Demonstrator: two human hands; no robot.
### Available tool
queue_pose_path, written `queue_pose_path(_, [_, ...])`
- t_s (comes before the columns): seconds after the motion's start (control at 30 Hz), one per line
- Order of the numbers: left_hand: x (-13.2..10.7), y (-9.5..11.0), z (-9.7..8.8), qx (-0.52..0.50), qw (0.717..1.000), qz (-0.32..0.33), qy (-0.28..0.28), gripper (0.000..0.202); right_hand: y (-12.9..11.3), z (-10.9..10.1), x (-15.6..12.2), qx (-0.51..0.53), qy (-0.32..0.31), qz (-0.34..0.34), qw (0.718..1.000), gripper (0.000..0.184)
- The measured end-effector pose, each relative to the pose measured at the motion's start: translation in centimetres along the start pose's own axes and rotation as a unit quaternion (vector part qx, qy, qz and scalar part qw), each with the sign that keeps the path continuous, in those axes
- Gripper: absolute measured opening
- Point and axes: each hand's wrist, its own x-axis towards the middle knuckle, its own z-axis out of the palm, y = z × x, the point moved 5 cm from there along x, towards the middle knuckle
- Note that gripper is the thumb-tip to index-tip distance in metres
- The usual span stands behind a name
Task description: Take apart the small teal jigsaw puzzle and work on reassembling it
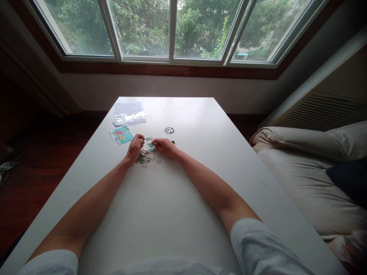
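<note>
A small heap of jigsaw puzzle pieces (147, 152), some teal and some showing a pale brown back, lies loose on the white table (172, 214). My left hand (135, 147) is at the heap's left side, fingers curled in and closed; whatever they hold is hidden. From the right, my right hand (165, 146) reaches over the pieces with its fingers bent and the tips pressed together at the heap. Any piece between those fingertips is too small to make out. Just left of my left hand lies a colourful picture card (121, 135), mostly turquoise.
A clear plastic bag (130, 113) lies at the table's far left. Beyond the right hand is a round dark-rimmed disc (169, 130), with another dark round thing (173, 143) partly hidden by that hand. A beige sofa (304, 183) stands to the right; windows (143, 28) are ahead.
</note>
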Motion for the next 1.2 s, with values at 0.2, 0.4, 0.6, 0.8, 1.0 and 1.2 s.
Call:
queue_pose_path(0.2, [-0.2,0.1,0.3,-0.028,0.999,0.019,-0.030,0.030,-0.1,0.0,-0.1,0.001,0.006,-0.004,1.000,0.027])
queue_pose_path(0.4, [0.1,-0.1,0.1,-0.052,0.997,0.051,-0.022,0.034,-0.5,0.0,-0.5,-0.022,0.027,-0.008,0.999,0.024])
queue_pose_path(0.6, [0.3,-0.7,-0.4,-0.055,0.998,0.033,0.013,0.031,-0.9,0.2,-0.4,-0.047,0.026,-0.034,0.998,0.022])
queue_pose_path(0.8, [0.1,-0.4,-0.5,-0.017,0.998,0.041,0.042,0.026,-0.3,-0.4,0.0,-0.054,0.067,0.016,0.996,0.022])
queue_pose_path(1.0, [0.3,-0.5,-0.3,0.013,0.996,0.055,0.069,0.034,0.3,-0.1,1.8,-0.127,0.028,0.107,0.986,0.045])
queue_pose_path(1.2, [0.2,-0.2,-0.4,0.073,0.990,0.065,0.098,0.036,-0.4,0.5,4.0,-0.227,-0.038,0.147,0.962,0.057])
